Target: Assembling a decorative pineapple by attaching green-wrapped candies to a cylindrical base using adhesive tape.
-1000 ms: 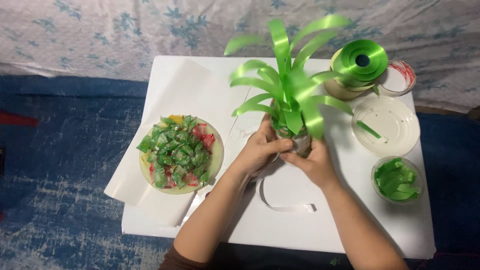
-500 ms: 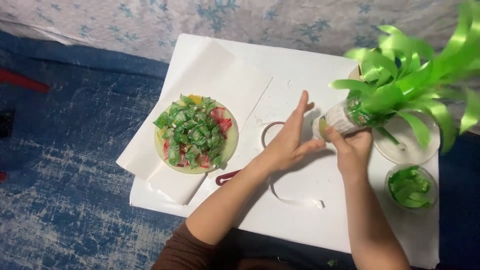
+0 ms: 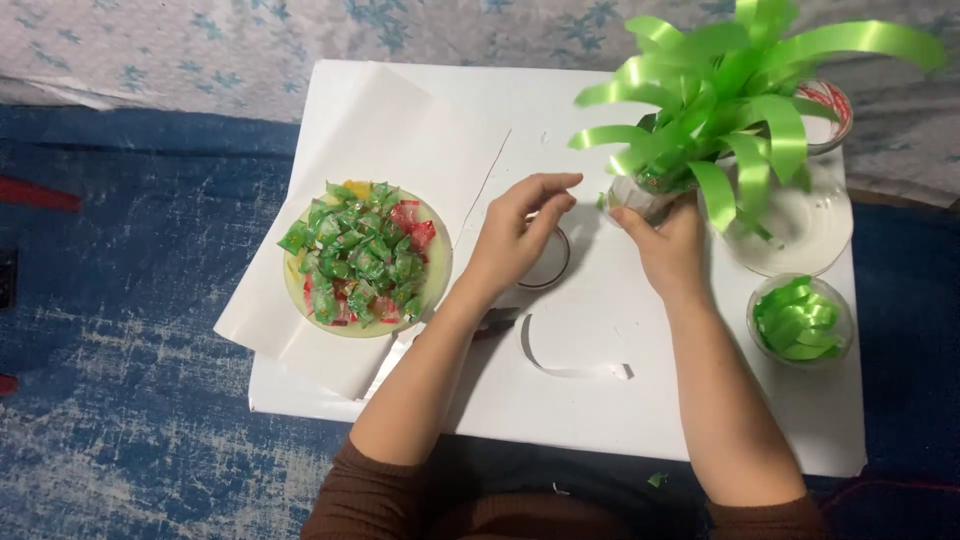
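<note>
My right hand (image 3: 672, 250) grips the base of a bunch of curled green ribbon strips (image 3: 735, 95) that fans out to the upper right, tilted over the white table (image 3: 620, 420). Beside it, my left hand (image 3: 515, 240) hovers over a clear tape roll (image 3: 556, 262), fingers spread and curled, holding nothing. A plate of green and red wrapped candies (image 3: 362, 262) sits to the left on a sheet of white paper (image 3: 380, 140).
A curled white strip (image 3: 570, 368) lies near the front of the table. A clear cup of green ribbon pieces (image 3: 798, 318) stands at the right, with a clear lid (image 3: 810, 235) behind it. Blue patterned carpet (image 3: 120, 330) surrounds the table.
My left hand let go of the ribbon bunch and drew back left over the tape roll. My right hand tilted the bunch to the right and kept hold of its base.
</note>
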